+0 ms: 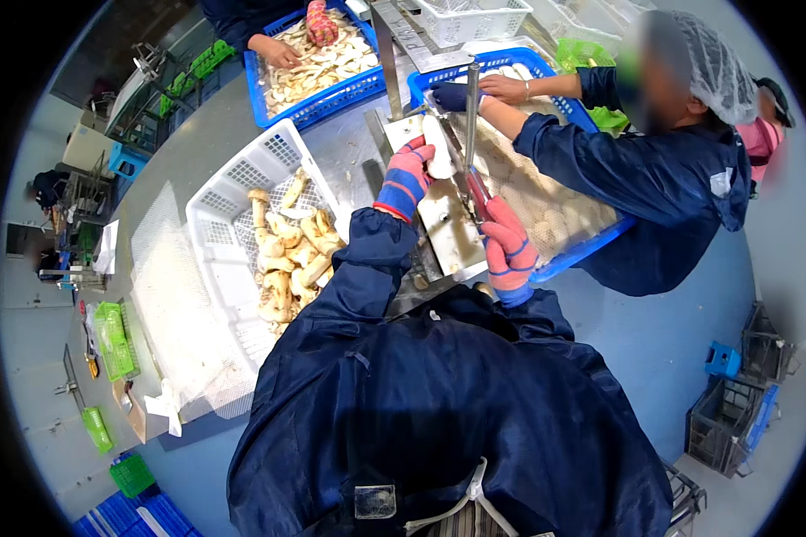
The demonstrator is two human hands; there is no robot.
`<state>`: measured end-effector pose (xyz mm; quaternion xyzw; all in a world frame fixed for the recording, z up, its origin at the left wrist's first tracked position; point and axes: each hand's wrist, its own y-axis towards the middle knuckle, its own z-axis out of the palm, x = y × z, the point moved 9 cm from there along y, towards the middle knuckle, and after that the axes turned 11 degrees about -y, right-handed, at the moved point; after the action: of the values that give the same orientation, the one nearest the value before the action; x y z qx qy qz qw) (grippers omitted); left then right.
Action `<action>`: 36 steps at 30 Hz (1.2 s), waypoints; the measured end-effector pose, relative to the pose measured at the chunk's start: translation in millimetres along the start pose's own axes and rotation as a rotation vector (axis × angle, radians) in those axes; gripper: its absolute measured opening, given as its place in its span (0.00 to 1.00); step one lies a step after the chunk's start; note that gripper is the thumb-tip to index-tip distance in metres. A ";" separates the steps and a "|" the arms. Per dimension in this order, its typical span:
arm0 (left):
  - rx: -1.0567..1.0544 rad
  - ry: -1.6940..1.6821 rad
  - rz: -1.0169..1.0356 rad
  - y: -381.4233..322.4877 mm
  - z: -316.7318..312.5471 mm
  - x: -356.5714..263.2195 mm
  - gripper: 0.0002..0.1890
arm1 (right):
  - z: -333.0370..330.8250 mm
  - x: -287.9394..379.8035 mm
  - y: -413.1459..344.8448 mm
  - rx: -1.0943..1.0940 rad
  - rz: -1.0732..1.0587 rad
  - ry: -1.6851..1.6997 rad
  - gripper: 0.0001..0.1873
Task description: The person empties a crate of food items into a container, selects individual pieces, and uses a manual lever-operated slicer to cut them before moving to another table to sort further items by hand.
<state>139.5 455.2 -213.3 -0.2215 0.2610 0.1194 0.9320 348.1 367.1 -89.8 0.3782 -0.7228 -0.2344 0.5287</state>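
Note:
My left hand (405,180), in a pink and blue striped knit glove, holds a pale peeled mushroom (438,149) against the white board (451,231) of a bench slicer. My right hand (510,252), gloved alike, grips the red handle (478,189) of the slicer's hinged arm. An upright coil spring (472,121) rises beside that arm, just right of the mushroom. How far the blade lies from the mushroom cannot be made out. Left of the board, a white plastic crate (218,231) contains several whole brownish mushrooms (277,292).
A mesh-lined blue tray (556,263) of pale slices adjoins the slicer's right; a co-worker's hands (504,88) reach into it. Another person's hands (279,52) work over a second blue tray (319,107). The steel table (168,164) curves leftward, with a green basket (115,341) on it.

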 end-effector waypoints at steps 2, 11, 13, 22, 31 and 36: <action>0.162 -0.172 -0.065 9.2 -23.0 -10.1 0.17 | 7.8 4.2 1.3 0.011 -0.013 0.039 0.12; 0.229 0.314 0.139 -101.7 -42.6 -72.2 0.22 | 6.3 -20.8 -13.0 0.005 0.117 0.065 0.11; 0.068 0.614 0.365 -149.2 -78.2 -111.4 0.20 | 7.0 -14.2 -12.2 -0.004 0.078 0.037 0.12; -0.707 1.492 -0.055 -296.9 -284.5 -184.0 0.17 | 15.1 24.9 24.6 -0.102 0.033 0.088 0.12; -0.782 1.910 -0.050 -203.0 -335.0 -165.1 0.31 | 16.8 21.9 23.5 -0.069 0.050 0.135 0.13; -0.524 1.071 0.115 -206.0 -345.8 -183.0 0.27 | 18.5 11.1 12.4 -0.005 0.089 0.186 0.13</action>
<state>-93.6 91.4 -307.1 -0.4588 0.6680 0.1016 0.5771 325.3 364.7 -80.2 0.3643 -0.6862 -0.1766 0.6044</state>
